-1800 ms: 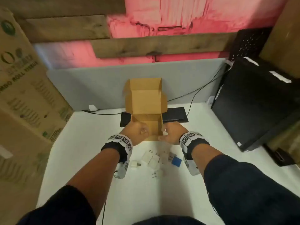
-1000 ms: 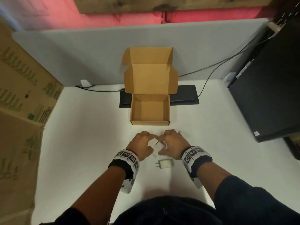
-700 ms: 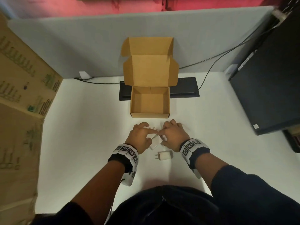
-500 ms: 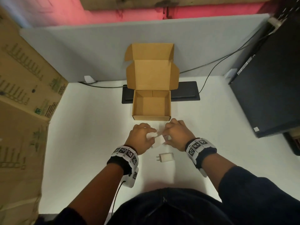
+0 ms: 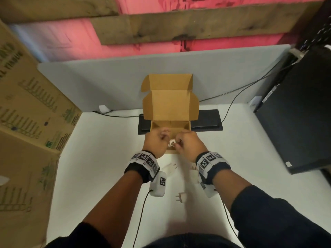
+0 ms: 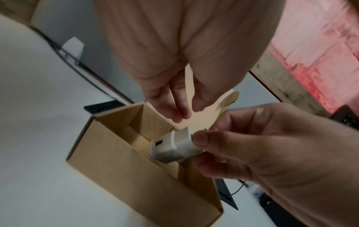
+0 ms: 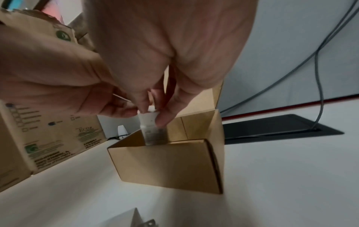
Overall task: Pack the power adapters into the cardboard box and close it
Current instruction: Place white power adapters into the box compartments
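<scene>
— What's on the far left?

— A big printed carton (image 5: 32, 111) stands at the left edge of the white table (image 5: 100, 158). Next along, the left hand (image 5: 155, 142) hangs over the near-left part of the small cardboard box (image 5: 162, 125). From its wrist view the fingers (image 6: 177, 107) point down loosely, a little apart, with nothing in them.

— And the box?

— It sits mid-table in front of a black panel (image 5: 207, 120), its lid flap standing up at the back. Its inside looks bare where I can see it, though the hands cover part of it.

— The adapter?

— One white power adapter (image 6: 172, 147) is pinched by the right hand (image 5: 189, 143) between thumb and fingertips, just above the box's near edge, between the two hands. It shows a port on one face.

— Any more adapters?

— Yes, on the table nearer the person: one (image 5: 170, 168) by the left wrist, another (image 5: 181, 197) further back with its prongs showing, and something white by the right wrist, too hidden to name.

— Far right?

— A black computer case (image 5: 297, 111), with cables running along the grey divider (image 5: 114, 83).
</scene>
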Available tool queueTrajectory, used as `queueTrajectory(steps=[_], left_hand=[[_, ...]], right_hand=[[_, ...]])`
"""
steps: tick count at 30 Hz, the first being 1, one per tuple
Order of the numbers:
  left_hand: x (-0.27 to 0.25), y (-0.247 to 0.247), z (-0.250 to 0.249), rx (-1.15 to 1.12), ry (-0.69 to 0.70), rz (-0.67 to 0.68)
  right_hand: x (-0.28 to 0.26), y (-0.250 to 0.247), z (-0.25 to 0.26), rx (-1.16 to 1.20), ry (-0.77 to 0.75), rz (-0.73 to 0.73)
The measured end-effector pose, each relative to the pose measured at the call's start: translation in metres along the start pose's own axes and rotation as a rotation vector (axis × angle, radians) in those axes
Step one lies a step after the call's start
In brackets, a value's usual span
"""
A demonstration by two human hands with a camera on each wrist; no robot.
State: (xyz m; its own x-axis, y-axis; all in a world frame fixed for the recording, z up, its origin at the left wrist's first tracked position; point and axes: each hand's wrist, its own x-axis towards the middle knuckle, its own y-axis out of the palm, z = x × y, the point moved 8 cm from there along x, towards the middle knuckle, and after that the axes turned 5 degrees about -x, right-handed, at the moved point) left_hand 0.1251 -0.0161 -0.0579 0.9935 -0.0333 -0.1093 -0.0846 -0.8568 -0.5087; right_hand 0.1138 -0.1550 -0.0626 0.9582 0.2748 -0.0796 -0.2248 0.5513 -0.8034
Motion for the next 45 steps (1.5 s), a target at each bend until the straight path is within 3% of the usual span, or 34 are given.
queueTrajectory(steps=[4,7,12,18,22,27,30,33,36,41,45], left_hand=[[0.014,-0.019,0.012,0.168,0.001,-0.12],[0.022,-0.025,0.044,0.302,-0.111,-0.087],[0.023,-0.016,0.081,0.203,-0.236,0.015],[0.01,-0.005,0.08,0.161,-0.231,0.053],[0.012,0.001,0.08,0.155,-0.222,0.065],[0.018,0.0,0.081,0.174,-0.244,0.043],[0.027,-0.004,0.078,0.245,-0.194,0.003],[0.03,0.003,0.078,0.345,-0.144,0.038],[0.03,0.008,0.085,0.366,-0.165,0.018],[0.026,0.013,0.089,0.356,-0.247,-0.016],[0.027,0.015,0.081,0.309,-0.223,-0.021]], right_hand=[[0.02,0.009,-0.007,0.05,0.041,-0.014],[0.034,0.015,-0.015,0.045,0.094,0.027],[0.059,0.031,-0.025,-0.017,0.214,0.124],[0.086,0.027,-0.008,-0.074,0.151,0.141],[0.089,0.035,-0.025,0.07,0.258,0.078],[0.092,0.038,-0.017,0.068,0.089,0.094],[0.086,0.046,-0.015,-0.105,-0.013,0.184],[0.079,0.056,-0.029,-0.21,0.069,0.31],[0.075,0.06,-0.032,-0.21,0.112,0.327],[0.06,0.077,-0.011,-0.265,-0.011,0.374],[0.065,0.082,-0.003,-0.269,-0.02,0.368]])
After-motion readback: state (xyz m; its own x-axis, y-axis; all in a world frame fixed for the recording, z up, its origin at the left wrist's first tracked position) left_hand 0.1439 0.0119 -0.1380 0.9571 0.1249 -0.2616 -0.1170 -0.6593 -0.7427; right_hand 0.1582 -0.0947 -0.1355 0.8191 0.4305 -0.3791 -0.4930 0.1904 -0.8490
